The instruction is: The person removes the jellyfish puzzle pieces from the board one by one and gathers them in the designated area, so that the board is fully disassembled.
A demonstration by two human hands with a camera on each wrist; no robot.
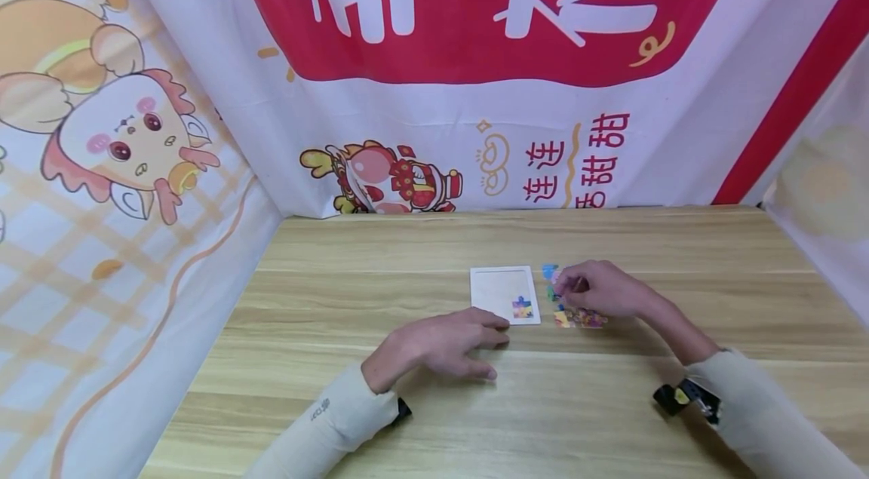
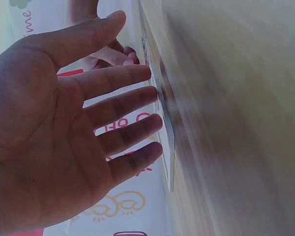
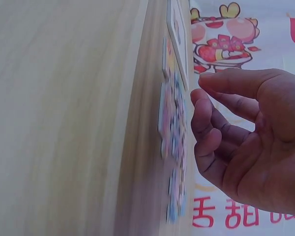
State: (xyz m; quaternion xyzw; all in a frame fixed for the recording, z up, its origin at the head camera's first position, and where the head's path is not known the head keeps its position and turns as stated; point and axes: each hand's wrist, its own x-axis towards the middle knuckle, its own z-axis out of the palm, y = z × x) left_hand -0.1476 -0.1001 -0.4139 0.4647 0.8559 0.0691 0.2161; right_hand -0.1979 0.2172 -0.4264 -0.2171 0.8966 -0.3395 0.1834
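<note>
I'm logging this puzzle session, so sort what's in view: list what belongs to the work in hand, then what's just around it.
In the work:
- puzzle tray, one piece already set in a corner
- loose puzzle pieces beside the tray
- left hand, fingers straight, at the tray's near edge
- right hand, over the loose pieces

Just around:
- wooden table
- printed cloth backdrop
</note>
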